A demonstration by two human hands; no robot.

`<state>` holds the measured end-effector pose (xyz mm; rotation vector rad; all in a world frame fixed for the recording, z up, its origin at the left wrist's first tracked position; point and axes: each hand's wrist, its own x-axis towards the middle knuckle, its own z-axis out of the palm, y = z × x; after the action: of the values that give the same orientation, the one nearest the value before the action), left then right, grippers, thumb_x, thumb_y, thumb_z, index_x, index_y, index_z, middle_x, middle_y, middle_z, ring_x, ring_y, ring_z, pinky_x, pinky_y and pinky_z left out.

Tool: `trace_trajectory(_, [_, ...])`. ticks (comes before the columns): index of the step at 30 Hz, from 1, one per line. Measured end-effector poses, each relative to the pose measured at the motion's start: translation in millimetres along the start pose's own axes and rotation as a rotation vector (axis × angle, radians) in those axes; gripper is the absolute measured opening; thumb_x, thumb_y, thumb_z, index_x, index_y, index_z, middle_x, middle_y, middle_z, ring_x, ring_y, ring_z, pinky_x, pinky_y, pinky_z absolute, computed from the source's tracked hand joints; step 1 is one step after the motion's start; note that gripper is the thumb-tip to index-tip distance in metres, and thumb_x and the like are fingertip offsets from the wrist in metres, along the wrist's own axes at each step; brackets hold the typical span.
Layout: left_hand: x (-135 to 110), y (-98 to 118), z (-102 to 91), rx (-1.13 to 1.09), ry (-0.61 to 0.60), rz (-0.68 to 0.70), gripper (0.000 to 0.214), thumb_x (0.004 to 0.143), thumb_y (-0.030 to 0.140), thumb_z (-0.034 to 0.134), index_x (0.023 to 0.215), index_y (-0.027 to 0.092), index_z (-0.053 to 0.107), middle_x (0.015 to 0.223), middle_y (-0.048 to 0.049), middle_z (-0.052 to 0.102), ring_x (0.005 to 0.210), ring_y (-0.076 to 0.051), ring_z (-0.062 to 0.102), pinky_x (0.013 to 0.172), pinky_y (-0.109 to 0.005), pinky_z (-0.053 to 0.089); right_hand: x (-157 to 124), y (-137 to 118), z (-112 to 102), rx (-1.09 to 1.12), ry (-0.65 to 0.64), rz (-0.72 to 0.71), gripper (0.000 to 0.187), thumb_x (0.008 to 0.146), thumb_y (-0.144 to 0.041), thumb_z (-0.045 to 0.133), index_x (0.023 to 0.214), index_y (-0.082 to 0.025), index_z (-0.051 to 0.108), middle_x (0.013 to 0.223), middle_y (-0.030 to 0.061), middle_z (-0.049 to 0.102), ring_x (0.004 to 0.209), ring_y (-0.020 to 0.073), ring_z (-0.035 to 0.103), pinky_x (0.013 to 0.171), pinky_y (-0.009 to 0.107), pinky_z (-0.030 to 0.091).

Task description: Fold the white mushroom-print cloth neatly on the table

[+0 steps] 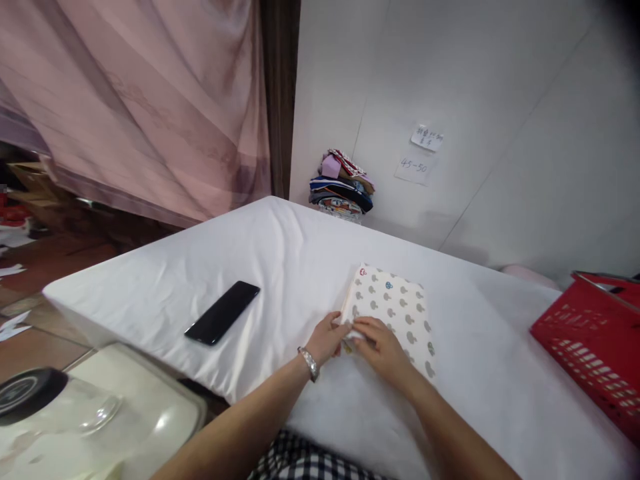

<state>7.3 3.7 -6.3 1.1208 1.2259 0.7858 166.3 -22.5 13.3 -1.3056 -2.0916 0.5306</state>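
Pinching the near left corner of the patterned cloth [393, 301], the left hand [327, 341] and right hand [384, 350] are nearly meeting where it is lying on the white table [305, 267], and I'm thinking uneven tugging could be skewing its edges.

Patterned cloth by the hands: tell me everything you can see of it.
The patterned cloth is off-white with rounded grey motifs, one red and one blue near its far edge. It looks like soft fabric, apparently folded, lying flat on the white-covered table. The left hand and right hand touch its near left corner.
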Motion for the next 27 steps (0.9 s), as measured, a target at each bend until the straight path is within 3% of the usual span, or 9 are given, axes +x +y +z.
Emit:
trace_trajectory(4, [3, -5, 1.5, 0.034, 0.023, 0.035, 0.051, 0.079, 0.029, 0.053, 0.124, 0.009, 0.040, 0.048, 0.0095, 0.047, 0.031, -0.006, 0.039, 0.035, -0.018, 0.031, 24, 15, -27, 0.054, 0.066, 0.160, 0.028, 0.084, -0.035, 0.045, 0.101, -0.023, 0.065, 0.112, 0.0055, 0.060, 0.099, 0.0208, 0.057, 0.072, 0.031, 0.050])
trace_trajectory(7, [4, -7, 1.9, 0.029, 0.031, 0.043, 0.050, 0.078, 0.027, 0.053, 0.123, 0.011, 0.041, 0.050, 0.0089, 0.049, 0.031, -0.006, 0.040, 0.034, -0.018, 0.030, 49, 30, -37, -0.084, 0.077, 0.158, 0.031, 0.083, -0.034, 0.045, 0.103, -0.022, 0.064, 0.117, 0.0057, 0.059, 0.107, 0.0217, 0.053, 0.081, 0.034, 0.048])
trace_trajectory(13, [5, -9, 1.7, 0.010, 0.035, 0.038, 0.048, 0.076, 0.025, 0.051, 0.121, 0.014, 0.041, 0.054, 0.0085, 0.050, 0.031, -0.006, 0.041, 0.033, -0.018, 0.029, 100, 54, -27, -0.373, -0.011, 0.126, 0.048, 0.087, -0.034, 0.038, 0.130, -0.015, 0.046, 0.141, 0.0099, 0.036, 0.131, 0.0211, 0.028, 0.105, 0.036, 0.027])
trace_trajectory(16, [5, -8, 1.8, 0.025, 0.034, 0.058, 0.047, 0.076, 0.025, 0.050, 0.121, 0.014, 0.041, 0.056, 0.0083, 0.050, 0.031, -0.005, 0.040, 0.033, -0.018, 0.030, 118, 75, -21, -0.509, -0.087, 0.221, 0.055, 0.089, -0.041, 0.033, 0.138, -0.014, 0.033, 0.147, 0.0093, 0.025, 0.136, 0.0227, 0.016, 0.108, 0.041, 0.016])
trace_trajectory(20, [4, -7, 1.3, 0.044, 0.035, 0.051, 0.043, 0.078, 0.028, 0.048, 0.118, 0.014, 0.042, 0.057, 0.0078, 0.049, 0.032, -0.006, 0.039, 0.033, -0.019, 0.030, 126, 102, -16, -0.599, -0.199, 0.388, 0.060, 0.091, -0.049, 0.024, 0.141, -0.016, 0.026, 0.148, 0.0075, 0.022, 0.136, 0.0237, 0.015, 0.108, 0.045, 0.011])
trace_trajectory(27, [5, -10, 1.2, 0.079, 0.026, 0.077, 0.041, 0.077, 0.027, 0.048, 0.116, 0.015, 0.044, 0.059, 0.0070, 0.052, 0.032, -0.005, 0.039, 0.034, -0.018, 0.030, 130, 104, -17, -0.574, -0.197, 0.387, 0.063, 0.090, -0.054, 0.020, 0.141, -0.018, 0.026, 0.148, 0.0076, 0.020, 0.136, 0.0237, 0.013, 0.107, 0.044, 0.010])
